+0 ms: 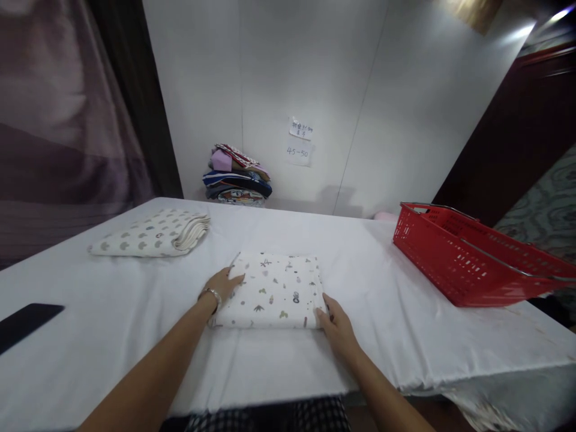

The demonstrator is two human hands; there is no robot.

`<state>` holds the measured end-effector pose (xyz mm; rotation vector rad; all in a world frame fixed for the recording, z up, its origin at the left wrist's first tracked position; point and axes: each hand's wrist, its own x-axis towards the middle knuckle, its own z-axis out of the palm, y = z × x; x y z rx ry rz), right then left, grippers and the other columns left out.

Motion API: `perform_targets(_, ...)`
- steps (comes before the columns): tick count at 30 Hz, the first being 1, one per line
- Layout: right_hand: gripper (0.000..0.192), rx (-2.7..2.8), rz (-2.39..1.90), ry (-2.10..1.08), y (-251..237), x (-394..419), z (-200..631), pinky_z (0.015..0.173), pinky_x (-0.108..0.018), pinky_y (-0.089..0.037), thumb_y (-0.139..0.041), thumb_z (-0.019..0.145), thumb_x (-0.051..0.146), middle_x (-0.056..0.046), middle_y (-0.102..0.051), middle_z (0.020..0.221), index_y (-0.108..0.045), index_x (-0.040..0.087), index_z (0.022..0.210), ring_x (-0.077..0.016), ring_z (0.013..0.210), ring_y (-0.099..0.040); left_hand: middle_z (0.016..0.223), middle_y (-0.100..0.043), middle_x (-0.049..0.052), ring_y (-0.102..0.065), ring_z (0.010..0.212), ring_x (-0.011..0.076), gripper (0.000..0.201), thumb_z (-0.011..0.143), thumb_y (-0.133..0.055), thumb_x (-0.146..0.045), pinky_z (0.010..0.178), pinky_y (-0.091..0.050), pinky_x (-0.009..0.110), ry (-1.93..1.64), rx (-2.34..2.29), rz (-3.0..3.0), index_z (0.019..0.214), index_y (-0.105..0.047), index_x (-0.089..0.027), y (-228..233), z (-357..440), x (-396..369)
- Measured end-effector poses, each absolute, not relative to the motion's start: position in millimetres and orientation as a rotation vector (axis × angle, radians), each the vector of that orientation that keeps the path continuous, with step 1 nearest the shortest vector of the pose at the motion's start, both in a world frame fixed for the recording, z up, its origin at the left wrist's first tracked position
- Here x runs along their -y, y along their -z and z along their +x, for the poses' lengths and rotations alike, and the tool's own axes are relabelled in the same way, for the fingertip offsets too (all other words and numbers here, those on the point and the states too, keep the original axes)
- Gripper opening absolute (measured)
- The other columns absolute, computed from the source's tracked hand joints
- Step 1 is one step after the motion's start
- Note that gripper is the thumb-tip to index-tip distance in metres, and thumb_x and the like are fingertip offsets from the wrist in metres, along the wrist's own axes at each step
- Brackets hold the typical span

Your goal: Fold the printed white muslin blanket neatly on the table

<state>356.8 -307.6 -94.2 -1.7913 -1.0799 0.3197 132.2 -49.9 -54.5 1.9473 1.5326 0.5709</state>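
A folded white cloth, printed with small grey and green plant and animal figures, lies flat on the white-covered table in front of me. At its left edge is my left hand, with a bracelet on the wrist, its thumb laid on top and its fingers along the side. My right hand grips the near right edge, thumb on top, some fingers hidden beside the cloth. Farther left lies a second folded white cloth with grey prints, its layered fold facing right.
A red plastic basket with metal handles stands on the table at the right. Several folded fabrics are stacked by the back wall, left of paper notes. A dark flat object lies at the left edge.
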Motion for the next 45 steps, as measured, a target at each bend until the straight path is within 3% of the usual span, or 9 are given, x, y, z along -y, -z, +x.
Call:
perform_targets(4,0.036,0.998,-1.773,-0.243,75.4,283.4,381.5,0.074,-0.028,-0.047,-0.047,0.077,0.041,-0.006,-0.060,0.104,-0.060,0.018,0.102,-0.0180,0.092,-0.056,0.116,-0.057,0.016,-0.054,0.105,0.0310,0.066,0.069,-0.048,-0.059,0.086,-0.041,0.039,-0.453,-1.515,1.971,0.116,-0.052,-0.013,53.3,124.7,59.1)
perform_targets(11,0.022,1.025,-2.003,-0.195,57.0,210.4,423.1,0.077,-0.024,-0.041,-0.046,0.075,0.029,-0.003,-0.063,0.093,-0.061,0.018,0.085,-0.0141,0.086,-0.056,0.117,-0.058,0.006,-0.055,0.105,0.0218,0.062,0.071,-0.048,-0.055,0.089,-0.042,0.030,-0.650,-1.379,1.866,0.122,-0.047,-0.020,71.3,104.5,76.7)
perform_targets(18,0.018,1.012,-2.192,-0.199,60.1,182.0,425.2,0.067,-0.024,-0.036,-0.054,0.071,0.034,-0.005,-0.061,0.082,-0.060,0.017,0.072,-0.0158,0.076,-0.054,0.111,-0.061,0.002,-0.058,0.099,0.0199,0.056,0.071,-0.051,-0.053,0.086,-0.045,0.029,-0.730,-1.373,1.823,0.118,-0.050,-0.024,76.2,103.7,84.1)
perform_targets(27,0.011,1.019,-2.232,-0.179,60.7,175.5,423.8,0.064,-0.022,-0.035,-0.052,0.071,0.027,-0.003,-0.061,0.081,-0.058,0.018,0.070,-0.0139,0.076,-0.053,0.111,-0.061,0.002,-0.057,0.101,0.0215,0.055,0.070,-0.052,-0.049,0.088,-0.045,0.031,-0.751,-1.338,1.779,0.118,-0.050,-0.023,75.1,104.9,85.2)
perform_targets(40,0.021,0.943,-2.271,-0.198,64.1,174.4,429.8,0.064,-0.023,-0.037,-0.049,0.075,0.034,-0.006,-0.063,0.083,-0.060,0.016,0.079,-0.0163,0.077,-0.056,0.107,-0.063,0.002,-0.059,0.097,0.0211,0.056,0.068,-0.054,-0.049,0.084,-0.047,0.030,-0.741,-1.362,1.727,0.118,-0.051,-0.023,70.6,105.2,88.2)
perform_targets(45,0.018,0.954,-2.282,-0.205,63.3,171.4,428.3,0.061,-0.023,-0.035,-0.052,0.072,0.032,-0.006,-0.063,0.076,-0.060,0.016,0.072,-0.0162,0.072,-0.055,0.106,-0.064,0.001,-0.059,0.097,0.0215,0.054,0.069,-0.053,-0.050,0.084,-0.047,0.030,-0.745,-1.368,1.776,0.116,-0.052,-0.023,71.6,104.4,86.9)
